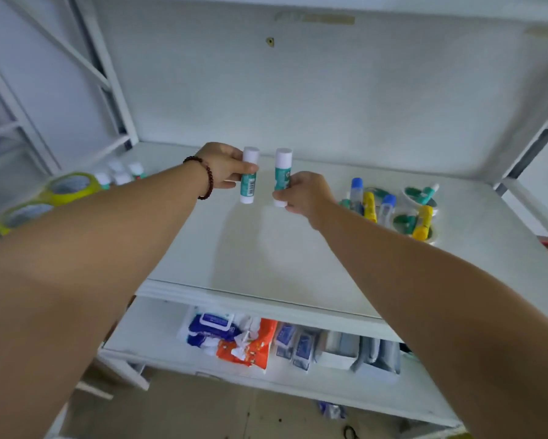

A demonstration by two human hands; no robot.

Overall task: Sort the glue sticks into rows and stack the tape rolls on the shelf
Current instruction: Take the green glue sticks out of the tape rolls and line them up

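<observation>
My left hand grips one upright teal-and-white glue stick above the middle of the white shelf. My right hand holds a second teal-and-white glue stick upright beside it, a small gap between the two. A mixed pile of glue sticks, with blue, yellow and teal ones, lies at the right among white tape rolls. Several small glue sticks stand at the back left. Two yellow-green tape rolls sit at the left edge, partly behind my left arm.
The shelf's back panel rises close behind the hands. White uprights frame the left side. A lower shelf holds blue and orange packets and grey boxes. The floor shows below.
</observation>
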